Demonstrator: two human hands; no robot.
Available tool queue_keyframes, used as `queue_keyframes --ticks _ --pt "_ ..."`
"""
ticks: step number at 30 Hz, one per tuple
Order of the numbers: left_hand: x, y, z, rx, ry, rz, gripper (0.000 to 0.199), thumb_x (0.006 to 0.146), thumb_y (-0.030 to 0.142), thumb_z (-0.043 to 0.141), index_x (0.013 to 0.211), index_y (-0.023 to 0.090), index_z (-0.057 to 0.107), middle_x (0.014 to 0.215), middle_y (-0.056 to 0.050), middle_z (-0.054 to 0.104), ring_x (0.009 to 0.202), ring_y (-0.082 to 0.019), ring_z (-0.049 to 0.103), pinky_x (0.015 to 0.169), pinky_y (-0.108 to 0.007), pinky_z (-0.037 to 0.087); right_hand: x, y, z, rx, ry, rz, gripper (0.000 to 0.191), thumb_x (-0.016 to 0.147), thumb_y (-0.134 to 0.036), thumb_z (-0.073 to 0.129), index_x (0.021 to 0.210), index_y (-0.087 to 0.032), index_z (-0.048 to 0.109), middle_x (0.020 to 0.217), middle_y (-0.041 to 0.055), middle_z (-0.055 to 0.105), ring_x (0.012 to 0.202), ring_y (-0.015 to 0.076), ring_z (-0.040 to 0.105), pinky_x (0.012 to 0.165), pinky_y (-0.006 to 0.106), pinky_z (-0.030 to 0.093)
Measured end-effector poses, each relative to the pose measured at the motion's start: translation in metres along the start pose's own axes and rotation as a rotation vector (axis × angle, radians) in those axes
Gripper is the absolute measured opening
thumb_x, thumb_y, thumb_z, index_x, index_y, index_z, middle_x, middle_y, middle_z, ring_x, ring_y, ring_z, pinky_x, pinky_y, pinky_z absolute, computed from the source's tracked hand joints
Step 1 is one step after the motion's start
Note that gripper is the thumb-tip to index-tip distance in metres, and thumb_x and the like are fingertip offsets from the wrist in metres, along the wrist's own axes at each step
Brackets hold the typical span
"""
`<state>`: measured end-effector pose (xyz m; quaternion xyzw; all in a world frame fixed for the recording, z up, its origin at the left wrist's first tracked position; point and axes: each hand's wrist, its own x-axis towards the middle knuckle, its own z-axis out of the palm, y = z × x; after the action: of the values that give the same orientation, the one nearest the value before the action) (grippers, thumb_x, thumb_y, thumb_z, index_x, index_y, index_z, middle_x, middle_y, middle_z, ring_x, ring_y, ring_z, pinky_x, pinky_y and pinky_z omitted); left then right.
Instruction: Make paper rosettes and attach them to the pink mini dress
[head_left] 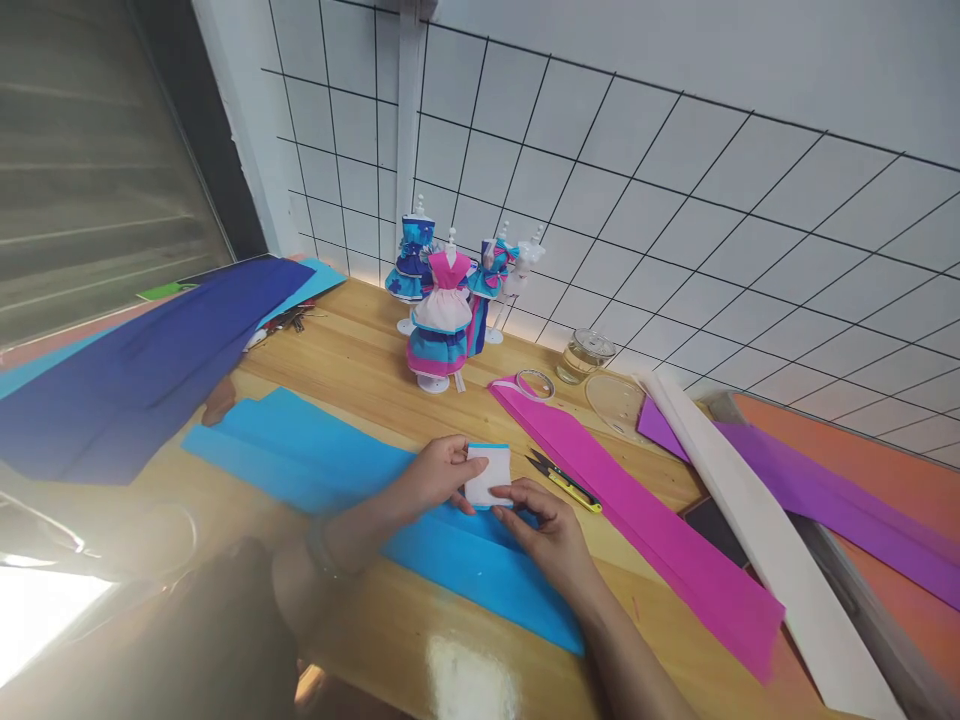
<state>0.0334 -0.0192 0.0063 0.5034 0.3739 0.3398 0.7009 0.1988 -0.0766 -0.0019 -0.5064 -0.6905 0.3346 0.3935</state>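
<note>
Between my hands is a small white piece, paper or fabric, with blue strips along its top and bottom edges. My left hand pinches its left side, thumb on the front. At its lower right corner, my right hand grips the edge between thumb and fingers. Beneath both hands lies a long sheet of blue crepe-like material on the wooden table. Yellow-handled thread snips rest to the right of my hands, beside a magenta strip.
Small dress forms in miniature dresses stand at the back. Right of them are a tape roll and a glass jar. White and purple strips lie at right, dark blue sheets at left. A gridded wall bounds the table.
</note>
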Motion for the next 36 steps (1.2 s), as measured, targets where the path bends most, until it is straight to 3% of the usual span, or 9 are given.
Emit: queue_keyframes --ticks 5,10,27,36 --pt "-0.0028 0.0044 -0.0021 -0.034 -0.083 -0.008 0.041 0.063 0.034 0.066 0.095 0.014 0.05 0.088 -0.009 0.062 0.069 -0.015 0.059 0.046 -0.022 0.048 -0.0001 -0.0013 -0.0019 0.004 0.029 -0.001 0.017 0.075 -0.025 0.058 0.09 -0.021 0.065 0.082 0.0047 0.061 0.076 0.0169 0.055 0.067 0.028 0.044" --pt "-0.0034 0.0046 -0.0046 -0.062 -0.164 -0.013 0.046 0.061 0.025 0.069 0.101 0.014 0.05 0.094 -0.011 0.062 0.079 -0.018 0.06 0.055 -0.024 0.049 -0.0002 -0.004 -0.0043 0.012 0.039 -0.008 0.017 0.075 -0.025 0.058 0.09 -0.021 0.064 0.084 0.0046 0.062 0.077 0.0168 0.056 0.068 0.028 0.045" --pt "-0.0014 0.0024 -0.0056 -0.047 -0.186 0.014 0.06 0.06 0.018 0.068 0.115 0.015 0.045 0.097 -0.013 0.062 0.078 -0.019 0.059 0.049 -0.02 0.046 -0.0004 -0.0012 -0.0042 0.019 0.063 0.002 0.018 0.075 -0.023 0.059 0.092 -0.021 0.063 0.09 0.0056 0.062 0.079 0.0169 0.057 0.069 0.029 0.045" --pt "-0.001 0.0014 -0.0054 -0.05 -0.194 0.011 0.052 0.06 0.02 0.068 0.109 0.014 0.05 0.096 -0.012 0.063 0.078 -0.018 0.06 0.051 -0.021 0.047 -0.0002 0.0004 -0.0032 -0.003 0.08 0.024 0.02 0.074 -0.026 0.06 0.092 -0.021 0.063 0.091 0.006 0.062 0.078 0.0171 0.057 0.069 0.029 0.045"
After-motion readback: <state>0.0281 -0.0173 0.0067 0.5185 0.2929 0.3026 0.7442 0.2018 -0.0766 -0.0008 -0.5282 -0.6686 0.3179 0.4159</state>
